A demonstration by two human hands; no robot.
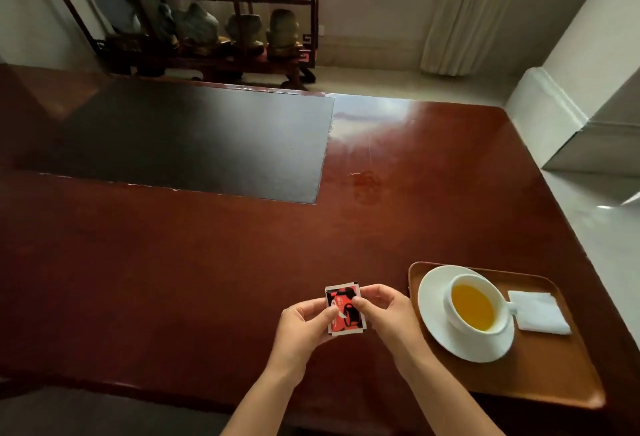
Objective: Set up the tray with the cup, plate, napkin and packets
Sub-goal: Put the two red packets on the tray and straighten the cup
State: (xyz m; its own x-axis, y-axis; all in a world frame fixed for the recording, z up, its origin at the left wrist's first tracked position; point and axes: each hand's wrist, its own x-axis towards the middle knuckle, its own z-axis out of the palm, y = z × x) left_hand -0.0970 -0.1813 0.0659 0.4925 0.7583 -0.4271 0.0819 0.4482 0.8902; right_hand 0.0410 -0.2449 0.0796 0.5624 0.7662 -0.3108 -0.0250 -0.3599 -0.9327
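A brown wooden tray (540,380) lies at the table's near right. On it rests a white plate (436,324) carrying a white cup (485,283) filled with yellow-orange liquid. A folded white napkin (538,312) lies on the tray to the right of the cup. Left of the tray, above the table, my left hand (304,324) and my right hand (388,314) together hold red-and-black packets (344,311) by their edges. How many packets are in the stack I cannot tell.
The table (207,262) is dark red polished wood with a black inlaid mat (194,137) at the far left. Beyond it stands a dark shelf (221,19) with stone ornaments. A curtain (464,9) and a white wall ledge are at the right.
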